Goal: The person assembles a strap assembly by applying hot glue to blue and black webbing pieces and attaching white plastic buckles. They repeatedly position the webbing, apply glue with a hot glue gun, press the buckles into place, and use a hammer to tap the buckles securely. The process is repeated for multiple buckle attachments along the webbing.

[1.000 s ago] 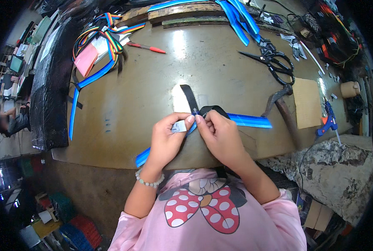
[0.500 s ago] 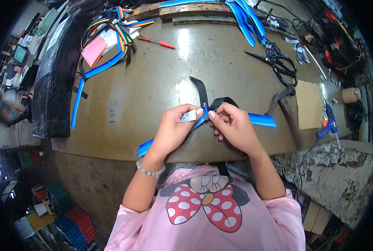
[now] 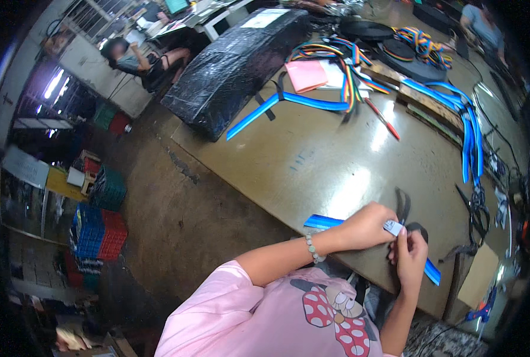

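Observation:
A blue strap [image 3: 324, 222] lies across the table's front edge, running beneath both my hands. My left hand [image 3: 366, 227] is closed on its middle, with a small white label [image 3: 392, 227] showing at the fingertips. My right hand [image 3: 410, 254] is closed in a pinch against it, thumb tip at the label's edge. What exactly lies between the right fingers is partly hidden. A black strap [image 3: 403, 205] sticks up beyond the hands, and a black loop [image 3: 418, 228] curves beside the right fingers.
A black-wrapped bundle [image 3: 235, 71] lies at the table's far left. Blue and striped straps [image 3: 351, 77], a pink paper [image 3: 306, 75] and a red pen [image 3: 382, 119] lie behind. Scissors [image 3: 477, 214], a hammer [image 3: 458, 279] and a glue gun [image 3: 483, 309] are at right. Two people sit farther off.
The view has swung left, so the table and hands appear farther right. My hands stay together at the strap, and my right thumb is now at the label.

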A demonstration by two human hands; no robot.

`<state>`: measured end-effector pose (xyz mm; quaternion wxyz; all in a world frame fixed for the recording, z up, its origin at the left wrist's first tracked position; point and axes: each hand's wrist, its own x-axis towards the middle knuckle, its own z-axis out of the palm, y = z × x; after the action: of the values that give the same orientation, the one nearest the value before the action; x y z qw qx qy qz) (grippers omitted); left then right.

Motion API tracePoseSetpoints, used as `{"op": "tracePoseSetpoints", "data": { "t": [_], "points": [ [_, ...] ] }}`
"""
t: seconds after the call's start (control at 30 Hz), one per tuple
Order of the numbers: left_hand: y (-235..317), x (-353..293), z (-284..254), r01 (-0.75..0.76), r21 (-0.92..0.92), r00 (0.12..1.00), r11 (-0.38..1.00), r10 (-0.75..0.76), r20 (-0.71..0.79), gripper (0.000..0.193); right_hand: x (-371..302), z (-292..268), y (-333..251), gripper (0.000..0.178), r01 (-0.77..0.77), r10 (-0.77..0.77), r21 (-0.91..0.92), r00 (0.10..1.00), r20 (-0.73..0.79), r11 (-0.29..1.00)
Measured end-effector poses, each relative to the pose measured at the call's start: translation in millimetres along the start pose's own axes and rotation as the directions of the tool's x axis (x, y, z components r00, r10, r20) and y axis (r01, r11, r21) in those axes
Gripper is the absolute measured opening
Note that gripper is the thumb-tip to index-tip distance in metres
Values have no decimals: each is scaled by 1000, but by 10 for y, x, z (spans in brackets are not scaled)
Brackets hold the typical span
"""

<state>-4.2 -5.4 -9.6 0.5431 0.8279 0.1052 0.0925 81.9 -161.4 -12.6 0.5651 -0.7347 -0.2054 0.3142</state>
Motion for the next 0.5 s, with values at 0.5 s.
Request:
{"op": "tracePoseSetpoints", "data": {
  "t": [0.5],
  "points": [
    [112, 33, 343, -109, 75, 988, 991, 117, -105, 19, -164, -302, 40, 33, 255, -298, -171, 901, -316, 952]
  ]
}}
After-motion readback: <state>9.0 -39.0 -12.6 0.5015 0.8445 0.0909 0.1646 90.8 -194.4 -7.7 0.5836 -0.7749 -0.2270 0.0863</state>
